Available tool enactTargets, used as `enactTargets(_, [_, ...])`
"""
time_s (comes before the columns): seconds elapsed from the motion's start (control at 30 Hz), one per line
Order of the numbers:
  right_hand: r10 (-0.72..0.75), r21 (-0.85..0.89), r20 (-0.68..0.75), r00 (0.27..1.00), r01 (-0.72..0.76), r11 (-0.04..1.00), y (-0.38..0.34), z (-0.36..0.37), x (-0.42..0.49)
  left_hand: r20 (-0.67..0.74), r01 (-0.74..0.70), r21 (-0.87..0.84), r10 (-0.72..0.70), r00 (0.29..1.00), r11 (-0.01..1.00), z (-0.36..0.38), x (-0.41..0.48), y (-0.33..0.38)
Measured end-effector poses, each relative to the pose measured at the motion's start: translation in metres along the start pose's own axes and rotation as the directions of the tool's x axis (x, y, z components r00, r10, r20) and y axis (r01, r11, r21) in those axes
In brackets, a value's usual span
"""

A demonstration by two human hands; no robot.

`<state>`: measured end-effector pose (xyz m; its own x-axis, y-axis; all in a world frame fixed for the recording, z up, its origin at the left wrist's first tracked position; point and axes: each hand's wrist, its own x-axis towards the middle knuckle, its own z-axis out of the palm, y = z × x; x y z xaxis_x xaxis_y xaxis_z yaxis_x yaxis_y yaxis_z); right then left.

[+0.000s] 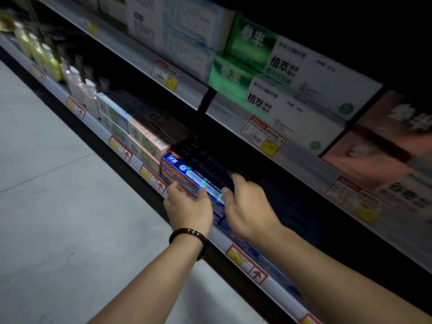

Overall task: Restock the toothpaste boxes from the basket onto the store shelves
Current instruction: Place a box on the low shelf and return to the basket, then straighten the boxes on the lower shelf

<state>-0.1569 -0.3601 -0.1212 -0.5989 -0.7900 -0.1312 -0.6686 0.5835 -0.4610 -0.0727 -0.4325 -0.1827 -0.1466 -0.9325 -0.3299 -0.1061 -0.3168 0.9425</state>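
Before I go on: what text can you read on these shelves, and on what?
"Colgate" and "冰爽": Colgate toothpaste box, lower shelf.
"参半": green boxes, upper shelf.
"植萃": white boxes beside them.
"参半", blurred: pink box, far right.
Price tags: too blurred to read.
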Motion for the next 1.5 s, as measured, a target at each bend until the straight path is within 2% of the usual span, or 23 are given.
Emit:
enactTargets(0.13, [-0.055,-0.04,-0.057,0.997,0.053,0.998,0.003,-0.01,-0.028,-0.002,0.003,0.07,-0.003,1.0,0.998,-0.009,-0.007,0.011])
enactTargets(0.43, [0.022,-0.063,-0.066,0.998,-0.026,0.998,-0.001,-0.051,-0.069,0.111,-0.03,0.252,0.002,0.994,0.967,-0.016,-0.042,0.056])
enactTargets(0.63, [0.038,0.013,-0.146,0.989,-0.036,0.999,-0.008,-0.081,-0.098,0.249,-0.152,0.352,0.065,0.966,0.924,-0.029,-0.074,0.101])
enactTargets(0.83, [0.076,0.055,-0.209,0.975,-0.066,0.996,-0.012,-0.122,-0.133,0.421,-0.299,0.411,0.112,0.9,0.861,-0.023,-0.108,0.148])
enactTargets(1.0, [0.117,0.044,-0.268,0.956,-0.109,0.993,-0.009,-0.157,-0.159,0.488,-0.321,0.359,0.117,0.865,0.876,-0.003,-0.147,0.183])
enactTargets(1.13, [0.143,0.035,-0.311,0.94,-0.139,0.99,-0.003,-0.186,-0.182,0.495,-0.372,0.272,0.202,0.845,0.888,0.011,-0.174,0.201])
enactTargets(1.3, [0.165,-0.028,-0.363,0.917,-0.188,0.982,0.014,-0.213,-0.205,0.475,-0.52,0.228,0.372,0.798,0.823,0.026,-0.183,0.216])
enactTargets(1.5, [0.182,-0.12,-0.456,0.871,-0.262,0.958,0.021,-0.246,-0.227,0.477,-0.557,0.275,0.392,0.787,0.783,0.04,-0.191,0.224])
